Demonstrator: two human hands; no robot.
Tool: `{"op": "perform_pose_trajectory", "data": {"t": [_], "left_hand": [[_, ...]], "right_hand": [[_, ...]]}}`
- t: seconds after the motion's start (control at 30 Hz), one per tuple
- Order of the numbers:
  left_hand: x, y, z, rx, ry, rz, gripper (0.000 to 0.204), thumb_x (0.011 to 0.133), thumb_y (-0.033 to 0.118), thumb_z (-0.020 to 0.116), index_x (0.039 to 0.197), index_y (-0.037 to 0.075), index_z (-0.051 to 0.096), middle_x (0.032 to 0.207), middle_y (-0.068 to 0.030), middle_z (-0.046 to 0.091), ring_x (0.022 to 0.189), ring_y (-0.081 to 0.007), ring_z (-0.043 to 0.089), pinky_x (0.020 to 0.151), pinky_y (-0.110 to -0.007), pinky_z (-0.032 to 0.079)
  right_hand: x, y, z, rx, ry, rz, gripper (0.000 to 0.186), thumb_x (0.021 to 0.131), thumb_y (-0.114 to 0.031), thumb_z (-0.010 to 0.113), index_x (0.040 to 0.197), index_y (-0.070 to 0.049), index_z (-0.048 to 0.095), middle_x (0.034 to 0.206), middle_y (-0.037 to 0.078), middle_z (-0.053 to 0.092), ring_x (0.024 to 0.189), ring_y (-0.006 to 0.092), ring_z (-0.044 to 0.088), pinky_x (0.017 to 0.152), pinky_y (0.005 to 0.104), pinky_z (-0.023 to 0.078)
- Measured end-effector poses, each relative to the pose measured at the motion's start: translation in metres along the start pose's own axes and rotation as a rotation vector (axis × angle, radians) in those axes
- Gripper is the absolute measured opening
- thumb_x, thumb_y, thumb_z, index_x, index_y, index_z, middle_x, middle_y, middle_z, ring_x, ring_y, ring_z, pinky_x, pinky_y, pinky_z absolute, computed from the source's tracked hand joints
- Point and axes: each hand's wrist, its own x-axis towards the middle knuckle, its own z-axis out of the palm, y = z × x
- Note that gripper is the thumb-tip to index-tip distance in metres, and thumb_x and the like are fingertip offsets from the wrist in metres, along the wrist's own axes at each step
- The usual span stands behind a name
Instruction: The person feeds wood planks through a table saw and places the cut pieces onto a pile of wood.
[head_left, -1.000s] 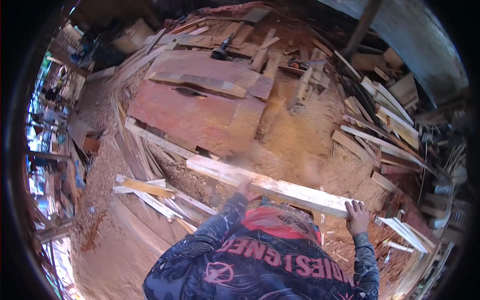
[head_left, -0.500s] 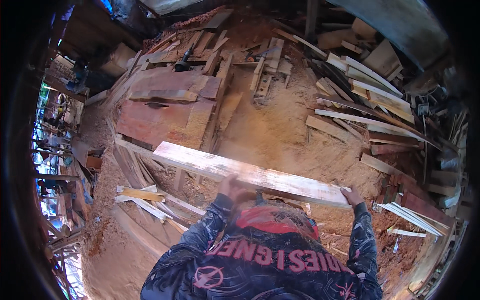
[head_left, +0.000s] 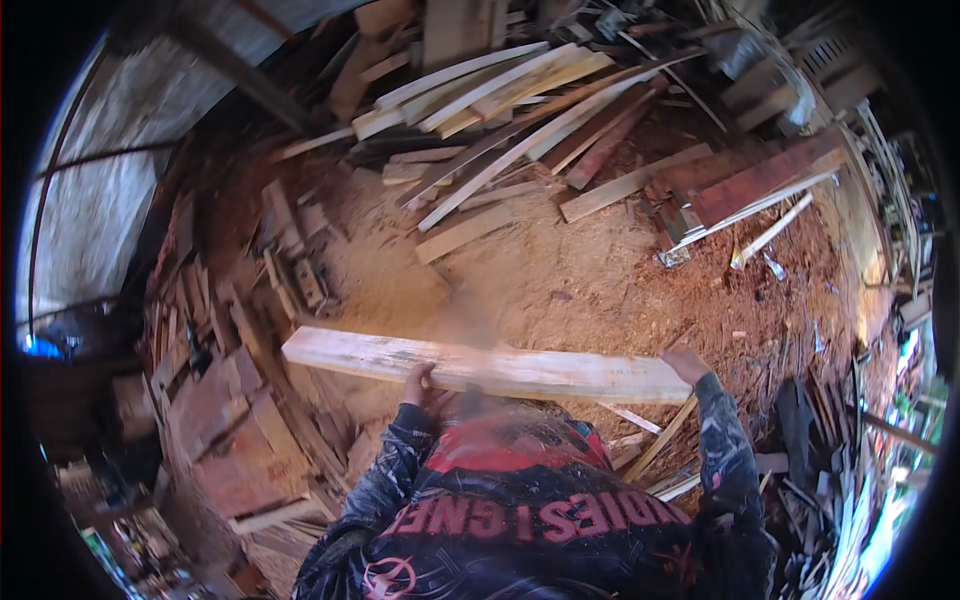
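I carry a long, pale wooden board (head_left: pixel 540 369) crosswise in front of my body in both hands. My left hand (head_left: pixel 428 390) grips its near edge left of the middle, with some fingers hidden under it. My right hand (head_left: pixel 683 365) holds it near the right end, fingers over the edge. Sawdust-covered ground (head_left: pixel 560 280) shows beyond the board. Below it are the dark printed sleeves and garment on my own body.
A heap of boards and slats (head_left: pixel 510 90) lies ahead. Reddish planks (head_left: pixel 745 180) lie at the right. Reddish panels (head_left: pixel 230 430) and scrap wood (head_left: pixel 290 250) are at the left. A post (head_left: pixel 235 80) stands before pale sheeting (head_left: pixel 90 230) at the upper left.
My view has swung to the right: the reddish panels moved from ahead to lower left, the board heap from right to ahead. The board stays in both hands.
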Motion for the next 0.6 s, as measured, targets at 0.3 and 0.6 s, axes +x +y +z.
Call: {"op": "perform_pose_trajectory", "data": {"t": [0.3, 0.6], "left_hand": [[0.159, 0.063, 0.254, 0.379, -0.366, -0.264, 0.036, 0.083, 0.038, 0.067, 0.105, 0.011, 0.062, 0.082, -0.0038, 0.060, 0.081, -0.0237, 0.061, 0.071, -0.040, 0.051], [0.354, 0.151, 0.488, 0.984, -0.479, 0.102, 0.043, 0.089, 0.044, 0.064, 0.068, 0.006, 0.065, 0.060, -0.0050, 0.060, 0.055, -0.0186, 0.061, 0.049, -0.034, 0.048]], "right_hand": [[-0.080, 0.073, 0.084, 0.096, -0.036, 0.344, 0.041, 0.095, -0.035, 0.054, 0.118, -0.002, 0.064, 0.100, 0.016, 0.072, 0.089, 0.0270, 0.070, 0.079, 0.0399, 0.054], [-0.020, -0.130, 0.034, 0.701, -0.170, 0.393, 0.059, 0.092, -0.040, 0.059, 0.135, -0.001, 0.050, 0.098, 0.020, 0.069, 0.089, 0.0342, 0.067, 0.079, 0.0428, 0.054]]}}
